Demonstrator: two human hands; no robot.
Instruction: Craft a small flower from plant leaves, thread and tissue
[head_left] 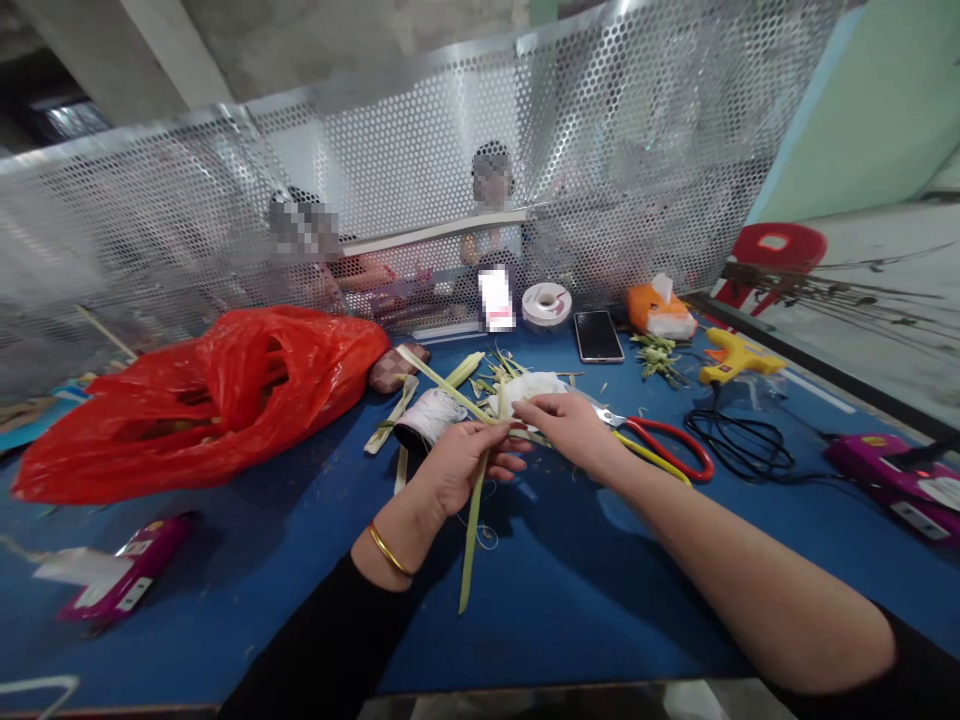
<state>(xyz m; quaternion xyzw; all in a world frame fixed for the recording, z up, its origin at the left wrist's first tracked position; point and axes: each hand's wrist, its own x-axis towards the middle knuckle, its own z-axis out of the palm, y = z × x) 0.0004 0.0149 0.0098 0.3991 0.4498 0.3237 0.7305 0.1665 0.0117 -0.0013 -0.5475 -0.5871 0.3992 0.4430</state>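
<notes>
Several long, pale green leaf strips (pixel 472 535) cross one another between my hands above the blue table. My left hand (pixel 466 462) is closed around the crossing, thumb on top; one strip hangs down below it and another slants up to the left. My right hand (pixel 564 420) pinches at the same crossing from the right, its fingertips almost touching my left thumb. Beside my left hand lies a spool of white thread (pixel 435 415), with loose thread on the table below. A crumpled white tissue (pixel 541 384) lies behind my right hand. Scissors (pixel 670 440) with red and yellow handles lie partly under my right forearm.
A red plastic bag (pixel 217 410) fills the left side. Purple power strips (pixel 135 568) lie at both sides. At the right are a yellow glue gun (pixel 739 355) with black cable, a phone (pixel 598 337), a tape roll (pixel 546 304) and a tissue pack (pixel 661 310). Behind a perforated screen (pixel 420 140) sit people.
</notes>
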